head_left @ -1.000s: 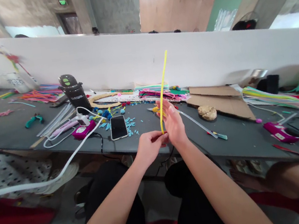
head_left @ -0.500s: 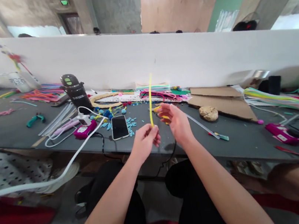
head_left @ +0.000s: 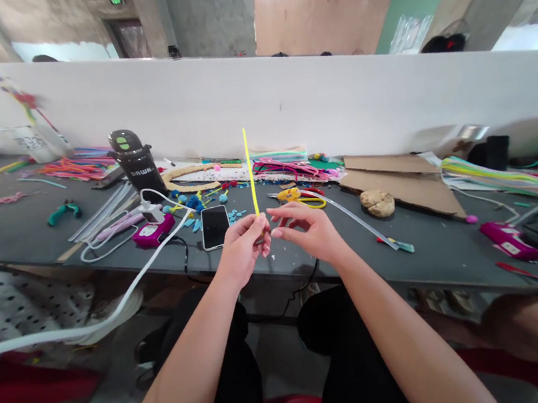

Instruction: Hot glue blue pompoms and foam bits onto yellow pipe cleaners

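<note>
My left hand [head_left: 245, 251] pinches a thin yellow pipe cleaner [head_left: 250, 170] near its lower end. The stem stands nearly upright above the thumb and fingers. Just right of it, my right hand [head_left: 310, 230] has thumb and index finger apart, with nothing visible between them; its fingertips come close to the left fingers. Behind the right hand lies a yellow tool with a pointed tip [head_left: 288, 194], which looks like a glue gun, partly hidden. Left of my hands, a phone [head_left: 215, 226] rests on the dark table [head_left: 279, 268] among small blue pieces.
A black bottle [head_left: 136, 167] stands back left, near a magenta power strip [head_left: 153, 232] with a white cable. Cardboard [head_left: 398, 183], a beige lump [head_left: 377, 203] and a brush [head_left: 397, 244] lie to the right. A white partition [head_left: 335, 101] runs behind. Another person's leg [head_left: 535, 330] is at lower right.
My left hand has moved left and slightly up, and the pipe cleaner is now more upright. My right hand has turned lower and closer to the left fingers, uncovering more of the yellow tool.
</note>
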The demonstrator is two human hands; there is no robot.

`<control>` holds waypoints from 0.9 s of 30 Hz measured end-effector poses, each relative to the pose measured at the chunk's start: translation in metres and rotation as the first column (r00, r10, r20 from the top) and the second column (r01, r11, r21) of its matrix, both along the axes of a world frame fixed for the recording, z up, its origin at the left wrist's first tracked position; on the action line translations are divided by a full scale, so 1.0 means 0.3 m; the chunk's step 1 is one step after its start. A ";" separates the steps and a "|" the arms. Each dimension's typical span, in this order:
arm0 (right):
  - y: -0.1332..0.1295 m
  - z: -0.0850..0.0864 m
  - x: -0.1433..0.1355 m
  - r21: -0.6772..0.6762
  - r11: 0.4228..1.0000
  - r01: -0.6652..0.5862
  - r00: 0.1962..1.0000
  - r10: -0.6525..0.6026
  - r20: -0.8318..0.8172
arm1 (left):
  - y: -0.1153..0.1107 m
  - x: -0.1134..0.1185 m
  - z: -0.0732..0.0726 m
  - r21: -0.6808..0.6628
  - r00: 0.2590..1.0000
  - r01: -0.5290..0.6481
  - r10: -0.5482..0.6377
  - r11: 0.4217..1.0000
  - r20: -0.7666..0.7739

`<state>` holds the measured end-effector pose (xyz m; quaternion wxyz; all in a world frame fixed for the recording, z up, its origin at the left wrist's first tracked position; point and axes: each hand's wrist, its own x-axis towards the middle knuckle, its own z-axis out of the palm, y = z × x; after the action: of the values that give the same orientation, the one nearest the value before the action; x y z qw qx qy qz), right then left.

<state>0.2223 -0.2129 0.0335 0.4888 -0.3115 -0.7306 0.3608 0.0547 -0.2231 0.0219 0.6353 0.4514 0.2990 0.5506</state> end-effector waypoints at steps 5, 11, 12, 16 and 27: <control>0.004 -0.029 -0.035 -0.089 0.996 -0.026 0.981 0.009 -0.192 | 0.002 -0.006 0.003 -0.003 1.000 0.001 -0.001 1.000 -0.005; -0.006 -0.023 -0.070 -0.124 0.986 0.111 0.967 -0.136 -0.216 | 0.014 -0.020 0.003 -0.034 0.996 -0.041 0.039 0.999 -0.078; -0.004 -0.021 -0.071 -0.156 0.979 0.132 0.958 -0.166 -0.233 | 0.016 -0.021 0.004 -0.046 0.995 -0.045 0.040 0.998 -0.091; 0.003 -0.011 -0.046 -0.219 0.967 0.131 0.939 -0.192 -0.285 | 0.025 -0.035 0.011 -0.049 0.990 -0.082 0.075 0.995 -0.122; -0.060 0.050 0.005 -0.131 0.990 -0.050 0.993 0.036 -0.109 | 0.089 -0.115 0.001 0.051 0.953 -0.200 0.206 0.978 -0.221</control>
<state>0.2236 -0.2310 0.0484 0.4971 -0.3079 -0.6845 0.4354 0.0203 -0.1966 0.0223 0.5310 0.4864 0.4060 0.5626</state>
